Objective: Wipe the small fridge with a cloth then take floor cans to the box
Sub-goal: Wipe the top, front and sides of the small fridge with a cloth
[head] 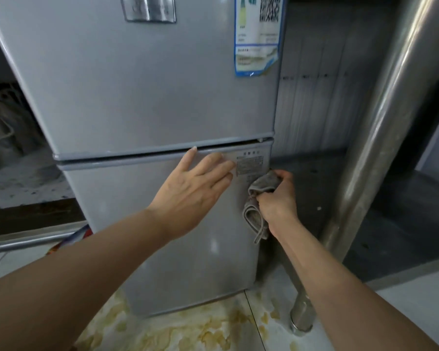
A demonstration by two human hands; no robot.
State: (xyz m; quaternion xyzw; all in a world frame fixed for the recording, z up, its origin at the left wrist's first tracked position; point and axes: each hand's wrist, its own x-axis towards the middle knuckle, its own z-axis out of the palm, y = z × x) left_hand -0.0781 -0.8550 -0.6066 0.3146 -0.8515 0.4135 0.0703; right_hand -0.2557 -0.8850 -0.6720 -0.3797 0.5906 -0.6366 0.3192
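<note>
Head view. My right hand (276, 198) grips the cloth (260, 201), fingers curled round a bunched grey wad. It sits right of centre in the frame, at the right edge of the small fridge (142, 97), on the lower door (162, 236). The cloth's long axis runs roughly up and down; its loose tail hangs below my fist. It touches the door's right margin, just under the small printed label (251, 165).

My left hand (195, 188) lies flat on the same door, centre frame, fingers straight and slightly spread, tips pointing up-right toward the seam between the doors. It holds nothing. It looks to be bracing the door.

The unwiped door face lies left and below the cloth, so I judge the next stroke runs leftward or down. The right hand is the nearer one. My left hand sits in that leftward path.

Surface: smooth grey painted metal, a blue-bordered sticker (257, 36) upper right. Floor (188, 328) is stained marbled tile, lower frame. A steel pole (373, 138) stands close on the right, narrowing elbow room. No cans or box in sight.
</note>
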